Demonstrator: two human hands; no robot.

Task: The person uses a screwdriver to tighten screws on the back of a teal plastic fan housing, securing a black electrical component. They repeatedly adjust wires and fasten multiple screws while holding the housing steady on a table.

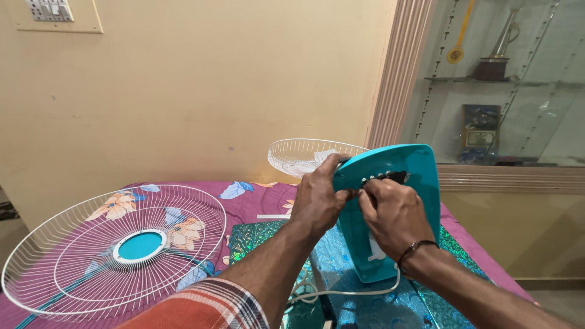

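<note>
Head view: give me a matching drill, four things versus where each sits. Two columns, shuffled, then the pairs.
Things:
1. teal fan base
2. front fan grille
3. rear fan grille
4. white power cord

Places:
A. far back of the bed, against the wall
B. upright, between the left hand and right hand
C. trailing beneath the wrists
D. flat on the floral sheet, left side

Pairs: 1-B, 2-D, 3-A, 4-C

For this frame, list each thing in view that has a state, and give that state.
teal fan base: tilted up on edge, held by both hands
left hand: gripping the base's edge
right hand: fingers pressed on the base
front fan guard: detached, lying flat
rear fan guard: detached, lying behind
white cord: loose, trailing
</note>
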